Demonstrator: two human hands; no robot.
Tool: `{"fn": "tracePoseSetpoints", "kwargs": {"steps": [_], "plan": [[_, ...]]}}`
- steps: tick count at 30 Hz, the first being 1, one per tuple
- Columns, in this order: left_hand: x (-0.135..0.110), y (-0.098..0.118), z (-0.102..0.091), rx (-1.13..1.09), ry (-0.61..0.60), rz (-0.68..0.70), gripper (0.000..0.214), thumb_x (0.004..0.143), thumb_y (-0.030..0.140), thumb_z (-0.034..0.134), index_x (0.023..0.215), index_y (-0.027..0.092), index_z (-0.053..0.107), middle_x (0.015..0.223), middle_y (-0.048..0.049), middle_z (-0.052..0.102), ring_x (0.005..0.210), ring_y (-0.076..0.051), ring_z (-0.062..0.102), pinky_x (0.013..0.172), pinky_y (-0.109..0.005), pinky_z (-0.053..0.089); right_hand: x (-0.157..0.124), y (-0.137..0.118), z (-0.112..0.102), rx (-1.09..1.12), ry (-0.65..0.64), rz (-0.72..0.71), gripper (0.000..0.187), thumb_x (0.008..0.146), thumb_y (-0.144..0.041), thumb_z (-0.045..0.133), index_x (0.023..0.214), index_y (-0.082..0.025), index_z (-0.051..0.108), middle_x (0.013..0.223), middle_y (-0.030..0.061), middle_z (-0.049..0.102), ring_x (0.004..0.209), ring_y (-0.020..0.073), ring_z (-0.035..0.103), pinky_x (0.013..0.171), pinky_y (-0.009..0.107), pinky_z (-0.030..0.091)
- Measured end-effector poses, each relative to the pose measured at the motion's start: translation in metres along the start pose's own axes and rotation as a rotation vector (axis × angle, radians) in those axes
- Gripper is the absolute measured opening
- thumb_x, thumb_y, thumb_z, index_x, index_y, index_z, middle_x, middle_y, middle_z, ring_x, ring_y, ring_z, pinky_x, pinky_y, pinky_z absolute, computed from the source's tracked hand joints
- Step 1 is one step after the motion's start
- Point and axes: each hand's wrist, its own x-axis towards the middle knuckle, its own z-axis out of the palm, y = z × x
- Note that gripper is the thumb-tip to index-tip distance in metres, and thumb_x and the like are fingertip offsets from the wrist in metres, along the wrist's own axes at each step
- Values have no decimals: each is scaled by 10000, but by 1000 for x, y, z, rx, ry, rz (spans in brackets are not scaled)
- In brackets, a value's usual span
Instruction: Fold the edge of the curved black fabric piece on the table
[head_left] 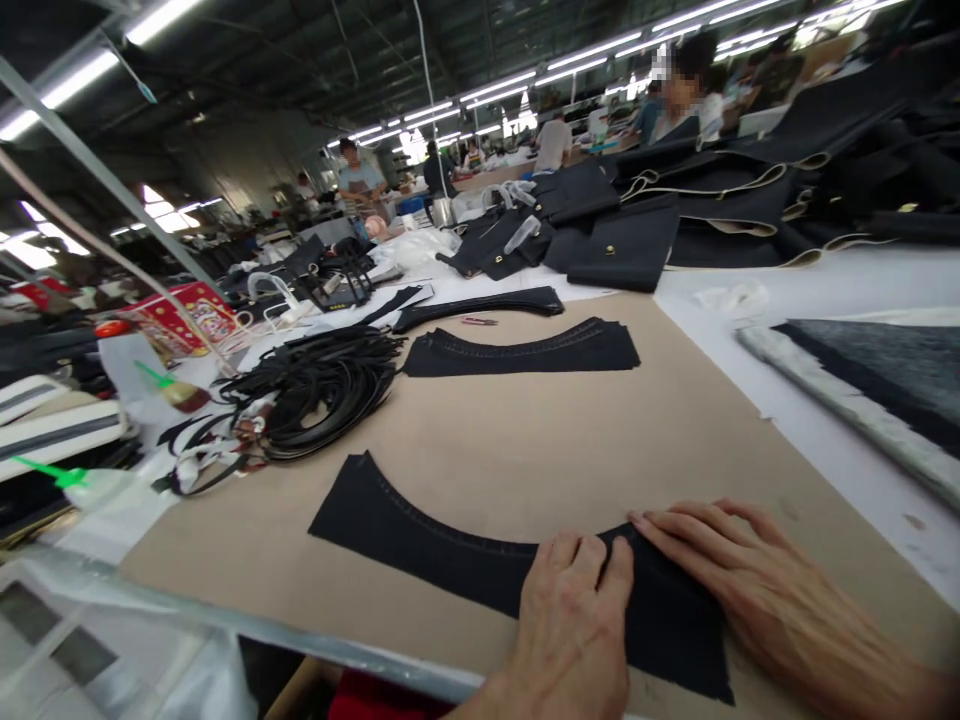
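Glue bottle (90,487): at 9 o'clock, green tip, lying at the edge of the brown board (525,440).
Strap bundle (315,390): at 10 o'clock, coiled black straps.
Curved piece (420,545): black fabric, flat on the board at 6 o'clock.
Left hand (574,625): fingers curled, pressing on the piece, gripping nothing.
Stack (525,350): similar pieces at 12 o'clock.
Right hand (750,580): flat, fingers spread on the piece's right end.
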Motion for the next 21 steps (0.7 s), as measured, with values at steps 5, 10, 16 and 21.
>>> {"fn": "tracePoseSetpoints", "kwargs": {"steps": [5, 10, 16, 21], "plan": [[-28, -34, -36, -212, 232, -161, 359, 915, 37, 341, 1129, 147, 606, 1097, -95, 558, 1004, -211, 528, 885, -329, 494, 9, 5, -18, 39, 7, 88, 663, 783, 4, 306, 1392, -224, 433, 1138, 45, 610, 966, 231, 568, 804, 381, 463], [-56, -66, -44, 7, 192, -54, 382, 881, 20, 321, 1113, 108, 612, 1031, -118, 573, 942, -255, 524, 817, -411, 514, 32, -23, -37, 39, 43, -2, 595, 741, 16, 338, 1271, -171, 533, 1164, 71, 593, 975, 230, 556, 825, 384, 460], [-69, -66, -39, 239, 142, 93, 526, 775, -31, 297, 1251, 14, 517, 1129, -165, 570, 1049, -288, 504, 875, -424, 504, 38, -54, -13, 145, -51, 13, 582, 781, 40, 310, 1273, -165, 543, 1127, 76, 589, 975, 227, 529, 845, 391, 456], [-75, -66, -43, 221, 134, 126, 577, 746, 5, 325, 1304, 28, 468, 1202, -165, 556, 1079, -285, 500, 895, -419, 490, 43, -47, -13, 134, -31, 24, 503, 809, -8, 347, 1215, -197, 576, 1057, 56, 610, 897, 225, 547, 808, 391, 451]]}}
